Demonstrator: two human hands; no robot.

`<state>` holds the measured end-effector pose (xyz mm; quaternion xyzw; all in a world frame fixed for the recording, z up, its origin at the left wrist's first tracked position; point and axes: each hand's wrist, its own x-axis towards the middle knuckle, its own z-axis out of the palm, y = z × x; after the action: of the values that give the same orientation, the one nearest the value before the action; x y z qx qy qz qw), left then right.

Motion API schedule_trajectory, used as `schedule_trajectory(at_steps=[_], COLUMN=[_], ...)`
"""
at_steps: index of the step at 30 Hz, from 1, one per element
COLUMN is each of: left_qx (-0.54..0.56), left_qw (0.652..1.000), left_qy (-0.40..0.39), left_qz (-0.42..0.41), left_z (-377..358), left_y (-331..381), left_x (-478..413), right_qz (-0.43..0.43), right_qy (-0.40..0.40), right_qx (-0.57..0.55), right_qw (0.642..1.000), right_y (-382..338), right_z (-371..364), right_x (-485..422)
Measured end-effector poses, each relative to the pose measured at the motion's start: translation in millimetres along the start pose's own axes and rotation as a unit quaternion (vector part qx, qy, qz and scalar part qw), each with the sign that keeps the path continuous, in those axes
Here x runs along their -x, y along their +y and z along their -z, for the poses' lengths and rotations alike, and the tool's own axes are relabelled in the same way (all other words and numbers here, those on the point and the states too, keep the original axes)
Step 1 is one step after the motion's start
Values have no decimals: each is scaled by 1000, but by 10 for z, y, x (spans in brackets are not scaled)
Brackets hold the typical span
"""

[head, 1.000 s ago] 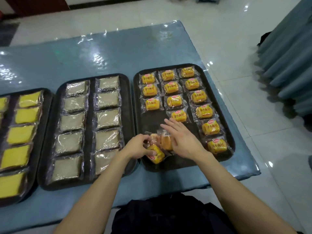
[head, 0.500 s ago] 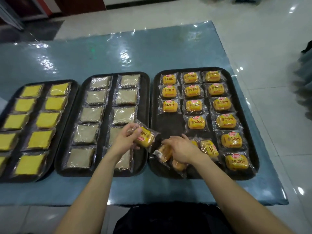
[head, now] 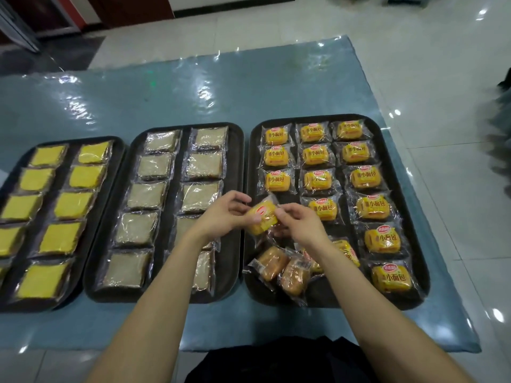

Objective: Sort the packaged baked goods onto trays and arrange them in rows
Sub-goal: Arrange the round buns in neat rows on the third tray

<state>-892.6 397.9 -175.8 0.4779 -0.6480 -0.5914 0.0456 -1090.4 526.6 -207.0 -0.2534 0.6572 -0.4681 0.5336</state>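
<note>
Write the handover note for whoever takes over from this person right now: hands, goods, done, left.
Left hand and right hand: both pinch one yellow bun packet, held above the right tray.
Right tray: bun rows hold three, four and six packets, left to right; loose pile lies at its near end, partly under the right arm.
Done: left tray of yellow cakes and middle tray of pale cakes stand filled in rows.
Left to do: set the held packet into the short left row, then the loose pile, labels up.
</note>
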Motion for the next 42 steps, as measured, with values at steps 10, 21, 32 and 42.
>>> schedule_trajectory(at_steps=[10, 21, 32, 42], left_qx=[87, -129, -244, -371], left_qw=[978, 970, 945, 928], left_qy=[185, 204, 219, -25], left_qz=[47, 12, -13, 39], left_z=[-369, -633, -644, -817], left_y=[-239, -187, -203, -339], left_x=[-339, -670, -595, 15], right_qz=[17, 159, 82, 67], right_qy=[146, 135, -45, -102], right_qx=[249, 537, 524, 579], right_qw=[957, 818, 846, 806], right_y=[132, 44, 28, 283], right_z=[118, 121, 576, 390], right_x=[-159, -196, 177, 376])
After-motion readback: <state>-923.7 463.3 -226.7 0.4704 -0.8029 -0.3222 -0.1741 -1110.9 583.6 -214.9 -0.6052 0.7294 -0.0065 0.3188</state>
